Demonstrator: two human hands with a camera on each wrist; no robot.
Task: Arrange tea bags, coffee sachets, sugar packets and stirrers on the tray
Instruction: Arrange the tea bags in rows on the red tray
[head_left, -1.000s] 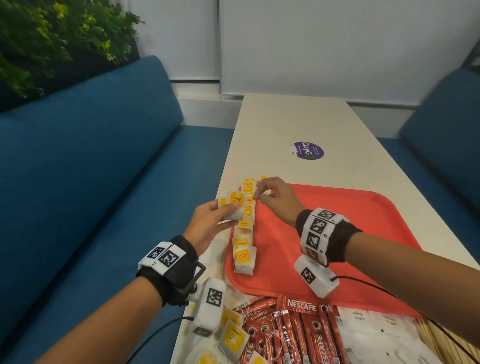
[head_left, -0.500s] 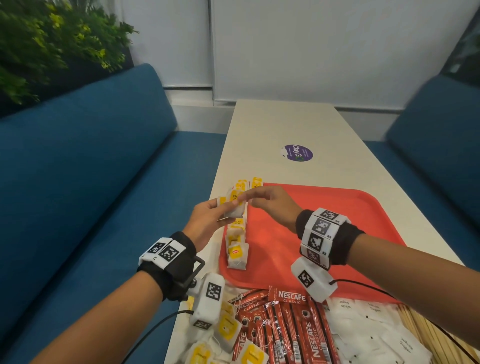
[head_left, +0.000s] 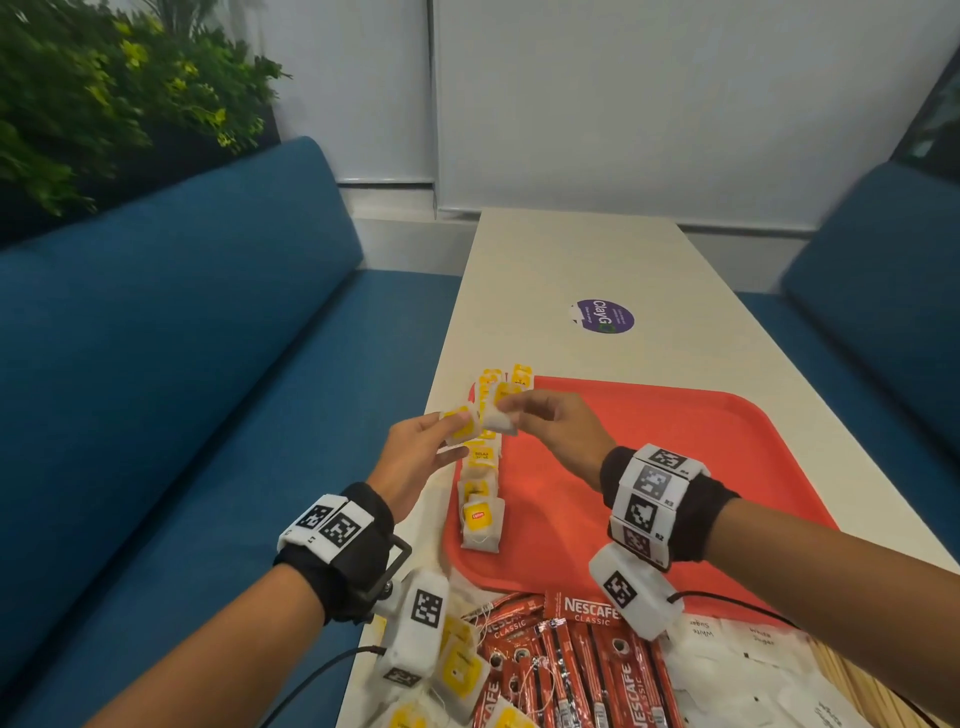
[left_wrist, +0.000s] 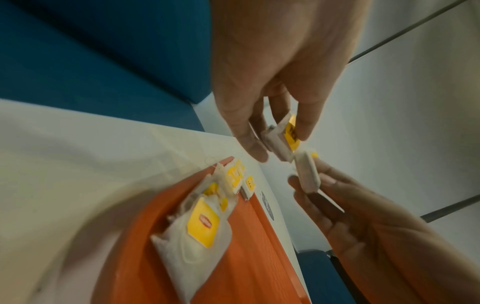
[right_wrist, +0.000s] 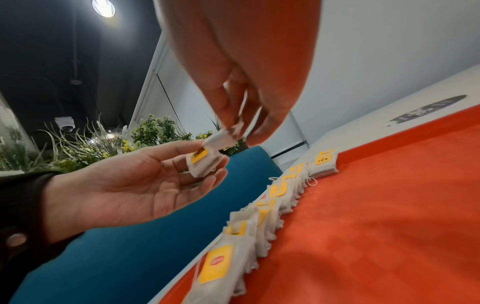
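Holding two tea bags above the tray's 9 o'clock edge, we have both hands raised and almost meeting. Our left hand (head_left: 415, 457) pinches a yellow-tagged tea bag (head_left: 460, 427) between thumb and fingertips, palm turned up. Our right hand (head_left: 558, 434) pinches a second tea bag (head_left: 497, 420) by its corner, just at 3 o'clock of the first; the two bags touch or nearly touch, we cannot tell which.

Below them, a row of tea bags (head_left: 480, 499) runs along the 9 o'clock side of the red tray (head_left: 701, 467), overlapping one another from the near end toward 12 o'clock. More loose tea bags (head_left: 460, 673) lie on the table (head_left: 571, 249) at 6 o'clock of the tray, under our left wrist. Beside these, toward 3 o'clock, sit red coffee sachets (head_left: 587, 670), then white sugar packets (head_left: 743, 670), then wooden stirrers (head_left: 862, 691) at the frame's edge. A purple sticker (head_left: 604, 316) lies on the table at 12 o'clock of the tray. Blue benches (head_left: 182, 364) flank the table.
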